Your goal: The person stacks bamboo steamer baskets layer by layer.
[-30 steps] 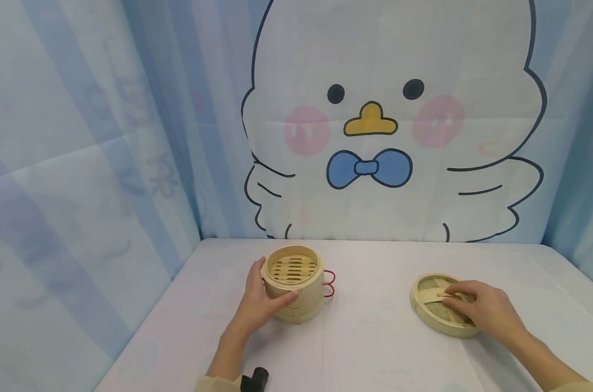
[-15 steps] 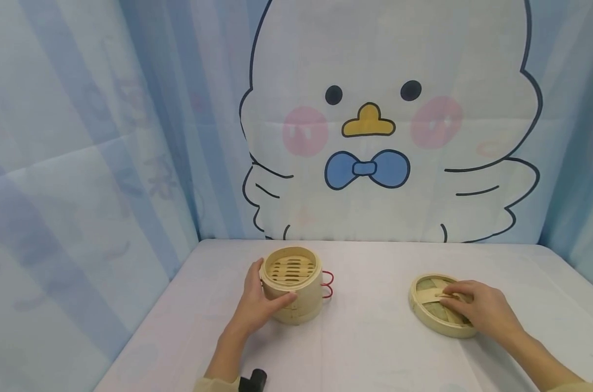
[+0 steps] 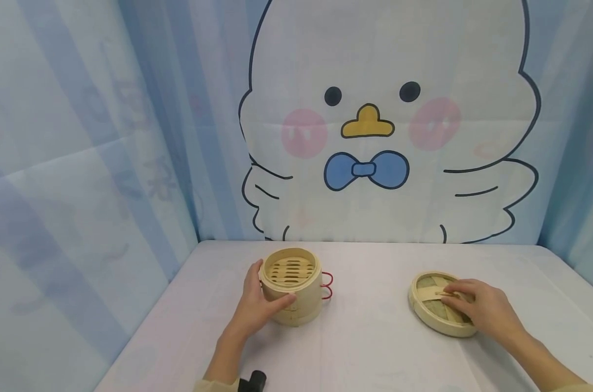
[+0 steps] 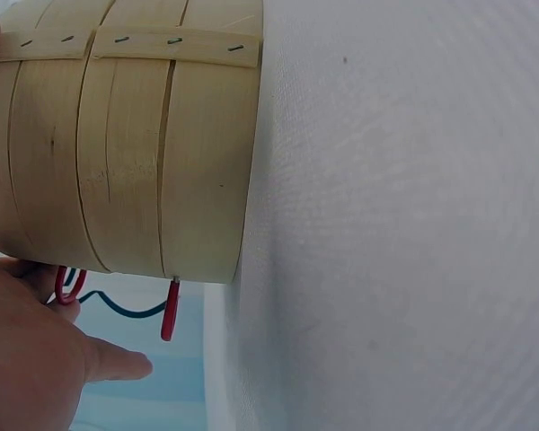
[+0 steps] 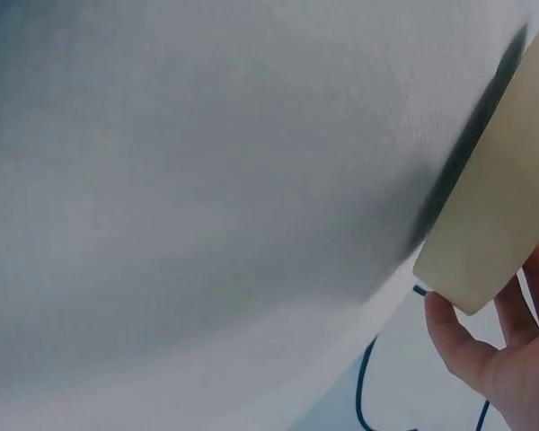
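A round bamboo steamer (image 3: 296, 299) of stacked tiers stands upright on the table, its slatted top tier uncovered and red loops on its right side. My left hand (image 3: 258, 302) grips it from the left, thumb across the front and fingers round the far side. In the left wrist view, part of that hand (image 4: 36, 359) shows beside the red loops (image 4: 170, 311). To the right, my right hand (image 3: 492, 310) pinches the top of the woven bamboo lid (image 3: 431, 310). The right wrist view has the lid's plain rim (image 5: 494, 189) with a dark shadow along its lower edge.
A white cloth covers the table (image 3: 365, 326), whose far edge meets a curtain (image 3: 367, 212) printed with a cartoon bird. Another curtain (image 3: 80, 190) hangs along the left side. A black wrist device (image 3: 253, 380) sits at the left sleeve.
The lid in my right hand has risen very slightly. The left hand keeps its hold on the steamer, and the head view has shifted a little.
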`<state>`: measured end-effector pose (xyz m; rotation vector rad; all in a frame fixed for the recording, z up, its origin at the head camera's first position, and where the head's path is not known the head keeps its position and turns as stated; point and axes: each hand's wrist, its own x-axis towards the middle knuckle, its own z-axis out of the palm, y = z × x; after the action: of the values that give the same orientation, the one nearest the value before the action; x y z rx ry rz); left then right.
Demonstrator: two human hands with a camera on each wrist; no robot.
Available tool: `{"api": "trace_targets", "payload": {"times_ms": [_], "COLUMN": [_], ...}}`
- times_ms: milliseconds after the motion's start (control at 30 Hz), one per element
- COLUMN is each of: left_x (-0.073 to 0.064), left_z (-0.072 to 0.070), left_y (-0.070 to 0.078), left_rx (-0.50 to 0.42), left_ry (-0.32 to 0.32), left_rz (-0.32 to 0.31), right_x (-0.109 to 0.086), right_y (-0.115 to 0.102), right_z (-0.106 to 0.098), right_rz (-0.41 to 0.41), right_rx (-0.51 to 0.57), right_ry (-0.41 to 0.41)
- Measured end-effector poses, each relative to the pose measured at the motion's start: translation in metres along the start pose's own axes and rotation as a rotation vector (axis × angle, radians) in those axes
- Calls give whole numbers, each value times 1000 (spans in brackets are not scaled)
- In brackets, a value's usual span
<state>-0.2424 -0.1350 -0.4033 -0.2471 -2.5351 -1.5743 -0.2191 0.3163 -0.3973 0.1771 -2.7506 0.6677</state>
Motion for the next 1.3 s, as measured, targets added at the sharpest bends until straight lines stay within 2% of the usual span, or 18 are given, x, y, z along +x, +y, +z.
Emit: {"api": "trace_targets", "payload": {"times_ms": [433,700,933,1300], "left_x": [0,1,1,0], "left_z": [0,0,0,-1], "left_y": [0,0,1,1], "left_rx": [5,-2,-5,-9], "left_ry": [4,-1,-4,-4], "left_rz": [5,6,1,-4], "right_x": [6,8,12,15], "right_y": [-10,-24,-35,-54], "right_z": [-5,-5,-6,3], "right_rz": [-7,-12,25,-7], "right_rx": [19,71,108,186], "right_ry": [66,103,107,210]}}
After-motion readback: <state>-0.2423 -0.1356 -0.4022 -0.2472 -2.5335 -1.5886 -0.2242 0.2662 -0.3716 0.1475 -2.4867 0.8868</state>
